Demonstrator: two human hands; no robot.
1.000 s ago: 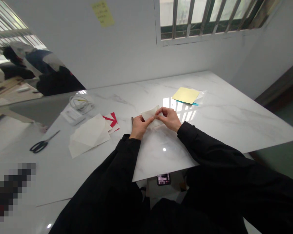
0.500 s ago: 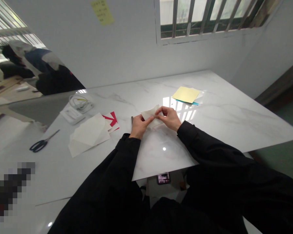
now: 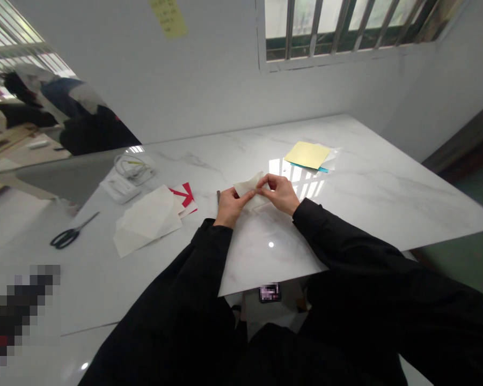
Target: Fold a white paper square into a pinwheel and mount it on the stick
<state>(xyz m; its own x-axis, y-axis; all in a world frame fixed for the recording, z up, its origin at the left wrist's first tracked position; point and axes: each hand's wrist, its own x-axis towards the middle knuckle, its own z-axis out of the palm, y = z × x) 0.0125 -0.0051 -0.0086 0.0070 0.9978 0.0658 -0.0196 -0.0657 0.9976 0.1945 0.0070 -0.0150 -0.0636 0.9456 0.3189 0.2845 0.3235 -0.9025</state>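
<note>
Both my hands hold a small folded piece of cream paper [image 3: 247, 187] just above the white marble table [image 3: 366, 198]. My left hand [image 3: 230, 206] pinches its near left side with fingers closed. At the paper's right edge my right hand [image 3: 279, 193] pinches it between thumb and fingers. Black sleeves cover both my arms.
Cream sheets [image 3: 147, 221] and red-and-white paper [image 3: 184, 196] lie to the left, with black scissors [image 3: 70, 234] further left. A white box with cables [image 3: 124, 179] sits behind them. Yellow paper on a teal sheet [image 3: 307, 155] lies at the back right. A small dark object [image 3: 218, 197] rests beside my left hand.
</note>
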